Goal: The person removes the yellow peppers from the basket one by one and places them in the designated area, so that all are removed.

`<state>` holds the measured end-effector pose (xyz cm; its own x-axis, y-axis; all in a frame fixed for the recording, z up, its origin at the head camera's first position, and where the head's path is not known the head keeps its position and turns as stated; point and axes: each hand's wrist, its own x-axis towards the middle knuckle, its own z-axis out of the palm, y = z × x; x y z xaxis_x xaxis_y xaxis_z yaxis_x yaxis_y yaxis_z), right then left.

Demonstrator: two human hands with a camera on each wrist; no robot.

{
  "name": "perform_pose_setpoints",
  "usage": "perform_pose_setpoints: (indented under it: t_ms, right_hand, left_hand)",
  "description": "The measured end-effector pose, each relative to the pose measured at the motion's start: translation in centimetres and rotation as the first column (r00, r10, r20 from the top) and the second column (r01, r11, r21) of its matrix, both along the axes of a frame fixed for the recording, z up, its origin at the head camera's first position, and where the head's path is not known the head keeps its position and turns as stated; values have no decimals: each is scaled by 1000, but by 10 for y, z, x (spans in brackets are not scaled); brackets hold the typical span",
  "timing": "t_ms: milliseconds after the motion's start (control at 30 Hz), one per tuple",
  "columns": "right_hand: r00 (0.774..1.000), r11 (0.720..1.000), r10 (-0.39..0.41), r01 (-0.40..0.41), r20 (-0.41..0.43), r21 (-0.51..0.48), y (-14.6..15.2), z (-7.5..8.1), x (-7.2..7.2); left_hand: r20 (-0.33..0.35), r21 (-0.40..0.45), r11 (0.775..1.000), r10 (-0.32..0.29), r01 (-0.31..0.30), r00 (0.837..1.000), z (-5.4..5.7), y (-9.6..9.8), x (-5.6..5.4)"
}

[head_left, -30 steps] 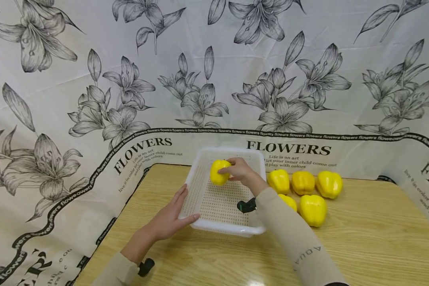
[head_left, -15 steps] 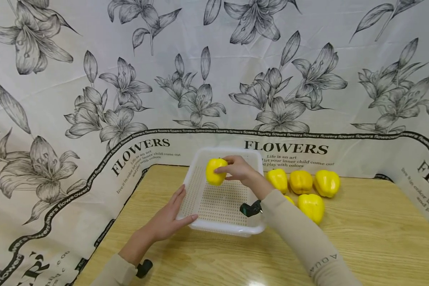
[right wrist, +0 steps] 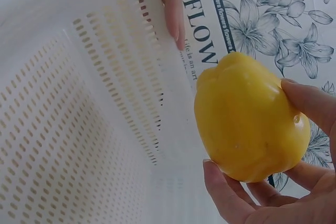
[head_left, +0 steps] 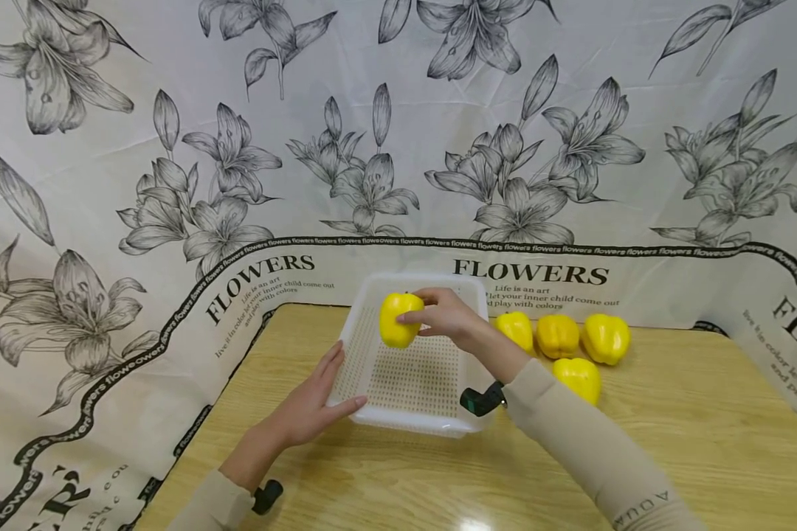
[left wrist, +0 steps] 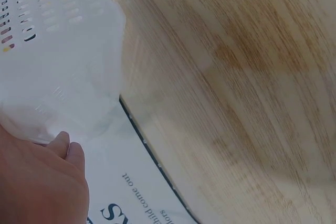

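In the head view, my right hand (head_left: 441, 316) holds a yellow bell pepper (head_left: 401, 320) above the white plastic basket (head_left: 405, 420). The right wrist view shows the pepper (right wrist: 249, 119) pinched between the thumb on one side and the fingertips below it. My left hand (head_left: 305, 409) grips the basket's near left corner, thumb over the near rim and fingers along the left side. Close to that rim, the left wrist view shows the bent fingers of the left hand (left wrist: 47, 182) at the basket wall (left wrist: 68, 77). The basket's base has rows of small slots.
Several more yellow bell peppers (head_left: 606, 339) sit on the wooden table (head_left: 691, 413) to the right of the basket, partly behind the right forearm (head_left: 571, 435). A white cloth with printed flowers (head_left: 385, 184) stands along the back and left of the table.
My right hand has shifted slightly left with the bell pepper in its grip, and the right forearm has swung outward, covering a pepper on the table. The left hand keeps its place on the basket.
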<state>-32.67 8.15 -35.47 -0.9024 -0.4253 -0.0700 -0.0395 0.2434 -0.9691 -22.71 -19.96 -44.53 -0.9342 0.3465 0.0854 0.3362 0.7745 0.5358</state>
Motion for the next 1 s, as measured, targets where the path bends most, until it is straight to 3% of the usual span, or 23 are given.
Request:
perform_pose_setpoints:
  t_ms: [267,1000]
  right_hand:
    - [998,997,10,-6,-54,74,16,6,14]
    - [993,976,-50,72,-108,208,81,-9,40]
  left_hand:
    - [-7,-3,1000,1,-1,1000,0,1,-3]
    - [-11,-3,1000,0,0,1000,-2,0,-2]
